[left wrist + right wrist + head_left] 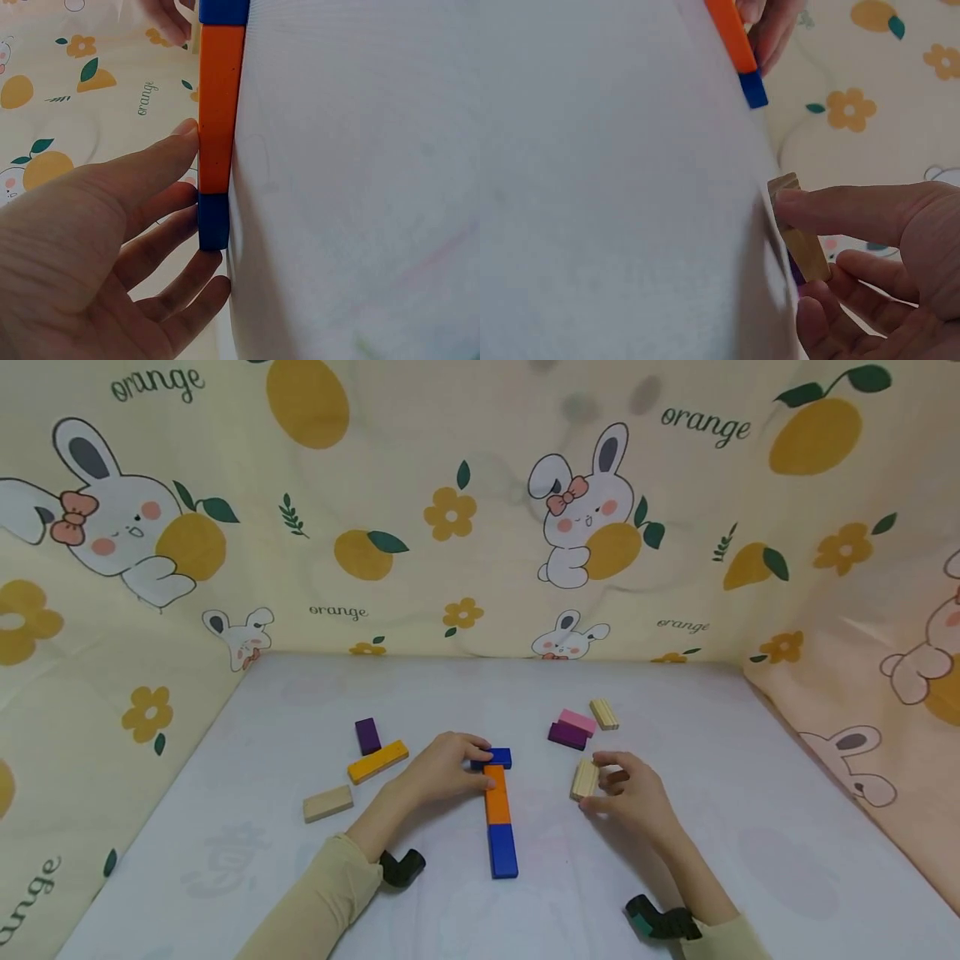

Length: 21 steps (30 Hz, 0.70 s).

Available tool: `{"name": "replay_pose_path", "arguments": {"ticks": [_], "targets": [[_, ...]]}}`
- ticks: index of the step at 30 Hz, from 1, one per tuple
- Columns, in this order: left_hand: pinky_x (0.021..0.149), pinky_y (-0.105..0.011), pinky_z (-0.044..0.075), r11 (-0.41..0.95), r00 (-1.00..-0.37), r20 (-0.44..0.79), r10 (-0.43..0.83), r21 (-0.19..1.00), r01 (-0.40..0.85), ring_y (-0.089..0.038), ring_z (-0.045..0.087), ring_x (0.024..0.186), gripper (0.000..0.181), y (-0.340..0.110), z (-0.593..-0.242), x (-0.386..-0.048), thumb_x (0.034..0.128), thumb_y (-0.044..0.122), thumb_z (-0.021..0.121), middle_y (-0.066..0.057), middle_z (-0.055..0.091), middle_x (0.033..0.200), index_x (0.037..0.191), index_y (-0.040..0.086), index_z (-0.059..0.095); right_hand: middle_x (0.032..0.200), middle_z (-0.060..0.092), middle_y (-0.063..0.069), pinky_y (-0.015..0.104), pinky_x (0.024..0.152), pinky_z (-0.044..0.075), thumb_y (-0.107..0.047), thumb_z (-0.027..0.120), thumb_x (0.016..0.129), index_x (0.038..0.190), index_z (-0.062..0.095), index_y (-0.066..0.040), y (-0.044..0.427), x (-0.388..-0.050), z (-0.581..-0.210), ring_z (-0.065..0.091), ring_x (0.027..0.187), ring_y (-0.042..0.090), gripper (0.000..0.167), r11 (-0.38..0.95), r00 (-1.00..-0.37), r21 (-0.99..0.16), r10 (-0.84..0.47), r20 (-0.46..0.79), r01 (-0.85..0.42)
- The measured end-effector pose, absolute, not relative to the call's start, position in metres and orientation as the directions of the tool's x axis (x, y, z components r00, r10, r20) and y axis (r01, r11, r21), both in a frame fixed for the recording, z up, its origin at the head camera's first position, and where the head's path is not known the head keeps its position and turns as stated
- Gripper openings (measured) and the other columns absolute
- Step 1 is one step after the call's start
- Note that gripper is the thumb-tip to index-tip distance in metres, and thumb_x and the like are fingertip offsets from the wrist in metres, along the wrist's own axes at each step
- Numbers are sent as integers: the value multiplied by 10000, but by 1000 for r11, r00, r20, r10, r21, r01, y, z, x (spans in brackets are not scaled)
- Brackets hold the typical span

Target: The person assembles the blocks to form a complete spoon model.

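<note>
While the left hand [442, 768] rests at the far end of the block row, the right hand [633, 789] holds a pale, grained wooden block [583, 779] lengthwise between thumb and fingers. The row lies mid-width on the white counter [570, 893], pointing toward its near edge: a blue rectangular block [501, 758], set crosswise; an orange rectangular block [497, 802]; and a second blue rectangular block [503, 852], nearest that edge. The left fingers are moderately spread, touching the crosswise block, with the thumb on the orange one; no firm grip is evident.

Probable faults:
- Row misalignment. Cause: sideways pressure from the left thumb or fingers; the blocks appear merely butted together.
- Rotation or dropping of the wooden block. Cause: uneven pressure at its two ends. Whether it is fully clear of the counter cannot be determined.
- Collision with the dark purple rectangular block [567, 736], which lies just beyond toward the far edge, beside a pink rectangular block [577, 721]. Cause: movement of the right fingers in that direction.
</note>
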<state>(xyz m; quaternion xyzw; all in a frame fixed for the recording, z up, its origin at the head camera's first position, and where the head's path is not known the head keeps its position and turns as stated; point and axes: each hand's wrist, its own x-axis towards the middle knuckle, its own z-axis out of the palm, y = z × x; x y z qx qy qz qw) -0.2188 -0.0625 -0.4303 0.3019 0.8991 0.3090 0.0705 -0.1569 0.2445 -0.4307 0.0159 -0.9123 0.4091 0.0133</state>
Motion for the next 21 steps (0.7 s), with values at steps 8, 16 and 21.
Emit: {"name": "replay_pose_path", "arguments": {"ticks": [8,16,21], "targets": [[1088,-430,343,618,-805,58,591,609,497,-231,499,1265,434,-62,-432,-220,875,336,764,-26,606,1314,1225,87,704,1240,578,133,427,834,532,-121,892,714,1298,580,-31,235,-146,-427,569,1036,299,668,661,-991,-738,-73,112,-132],[1089,-438,340,622,-810,56,584,611,490,-234,496,1267,436,-62,-431,-219,875,336,764,-22,605,1316,1231,93,701,1209,589,89,411,856,535,-126,916,682,1307,586,-43,218,-137,-422,560,1062,275,712,634,-990,-761,-100,95,-137],[1089,-428,341,620,-810,59,584,611,491,-226,498,1265,438,-64,-431,-219,878,338,761,-20,605,1315,1239,98,697,1212,595,18,365,876,526,-116,927,657,1314,593,-93,208,-127,-418,556,1079,229,737,597,-989,-791,-125,72,-133]]}}
